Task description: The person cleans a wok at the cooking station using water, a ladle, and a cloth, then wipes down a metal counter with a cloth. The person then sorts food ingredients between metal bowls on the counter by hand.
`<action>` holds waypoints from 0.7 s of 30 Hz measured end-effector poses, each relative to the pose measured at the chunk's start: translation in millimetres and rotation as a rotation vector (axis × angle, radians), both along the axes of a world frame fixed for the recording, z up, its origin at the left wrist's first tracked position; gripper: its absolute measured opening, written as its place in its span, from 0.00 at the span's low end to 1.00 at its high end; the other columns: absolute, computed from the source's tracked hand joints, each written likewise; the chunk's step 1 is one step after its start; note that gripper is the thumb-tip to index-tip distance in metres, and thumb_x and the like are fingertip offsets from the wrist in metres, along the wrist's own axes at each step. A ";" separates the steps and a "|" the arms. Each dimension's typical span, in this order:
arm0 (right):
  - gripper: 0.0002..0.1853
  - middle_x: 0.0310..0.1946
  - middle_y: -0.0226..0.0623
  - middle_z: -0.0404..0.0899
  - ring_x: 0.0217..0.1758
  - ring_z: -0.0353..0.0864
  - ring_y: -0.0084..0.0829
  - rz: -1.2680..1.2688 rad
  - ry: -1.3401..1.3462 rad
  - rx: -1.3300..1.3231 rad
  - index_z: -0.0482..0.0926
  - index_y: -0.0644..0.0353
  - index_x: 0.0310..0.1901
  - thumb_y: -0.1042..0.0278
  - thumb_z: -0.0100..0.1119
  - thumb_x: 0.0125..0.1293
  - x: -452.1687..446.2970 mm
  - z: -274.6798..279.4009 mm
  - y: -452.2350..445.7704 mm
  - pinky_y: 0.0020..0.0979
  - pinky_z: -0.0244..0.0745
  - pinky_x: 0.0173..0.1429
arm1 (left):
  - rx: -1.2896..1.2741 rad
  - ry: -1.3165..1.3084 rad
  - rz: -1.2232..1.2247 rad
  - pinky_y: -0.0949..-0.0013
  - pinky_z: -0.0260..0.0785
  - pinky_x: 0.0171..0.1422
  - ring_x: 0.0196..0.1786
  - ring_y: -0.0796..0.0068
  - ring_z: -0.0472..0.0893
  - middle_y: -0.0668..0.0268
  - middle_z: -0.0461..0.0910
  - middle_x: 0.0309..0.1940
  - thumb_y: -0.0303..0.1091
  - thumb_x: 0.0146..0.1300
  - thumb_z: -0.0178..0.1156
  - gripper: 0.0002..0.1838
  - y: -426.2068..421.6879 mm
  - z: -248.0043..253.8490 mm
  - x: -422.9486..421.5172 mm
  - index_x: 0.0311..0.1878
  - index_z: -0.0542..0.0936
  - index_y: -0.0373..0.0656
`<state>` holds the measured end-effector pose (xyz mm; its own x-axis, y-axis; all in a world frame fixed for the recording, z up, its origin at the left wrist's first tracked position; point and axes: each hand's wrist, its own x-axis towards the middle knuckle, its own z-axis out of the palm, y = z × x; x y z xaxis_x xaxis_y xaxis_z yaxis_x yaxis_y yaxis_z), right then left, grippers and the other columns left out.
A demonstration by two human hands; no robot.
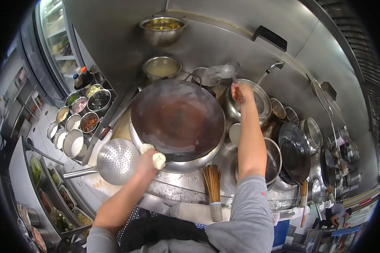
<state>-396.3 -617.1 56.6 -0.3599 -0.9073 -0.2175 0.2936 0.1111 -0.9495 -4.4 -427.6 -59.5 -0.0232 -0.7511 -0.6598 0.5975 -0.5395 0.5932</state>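
Steel wall [118, 46] far, large wok [177, 118] nearer; left hand [146, 163] pinches white cloth [158, 161] at near-left rim, right hand [243, 92] clenches blurred ladle [229, 70].

The far ladle [229, 70] is blurred, its handle [239, 98] partly hidden by the right hand [244, 92]. The left hand [145, 164] covers part of the white cloth [158, 160]. The right forearm [252, 147] hides part of a pot [275, 162]. What fills the bottles [85, 76] at left is too small to tell.
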 end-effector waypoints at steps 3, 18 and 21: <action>0.04 0.18 0.39 0.76 0.15 0.75 0.30 -0.041 0.586 0.055 0.76 0.67 0.26 0.79 0.58 0.58 19.1 -0.7 24.6 0.33 0.70 0.19 | -0.004 -0.003 -0.019 0.58 0.74 0.31 0.30 0.65 0.80 0.63 0.78 0.30 0.31 0.59 0.55 0.08 1.7 -3.0 -3.4 0.41 0.75 0.43; 0.08 0.28 0.44 0.80 0.21 0.79 0.34 -0.235 0.699 0.367 0.77 0.72 0.36 0.74 0.59 0.60 -57.4 -46.0 137.3 0.36 0.80 0.28 | 0.049 0.016 -0.315 0.63 0.69 0.37 0.36 0.69 0.80 0.70 0.80 0.34 0.45 0.62 0.60 0.11 3.6 4.0 17.3 0.44 0.76 0.54; 0.07 0.20 0.36 0.72 0.17 0.73 0.27 -0.324 -0.605 -0.134 0.71 0.69 0.30 0.76 0.54 0.65 -61.3 -39.9 129.8 0.24 0.76 0.19 | 0.046 0.015 -0.366 0.58 0.70 0.44 0.40 0.66 0.80 0.68 0.80 0.38 0.46 0.61 0.62 0.15 1.5 -1.7 23.7 0.47 0.75 0.53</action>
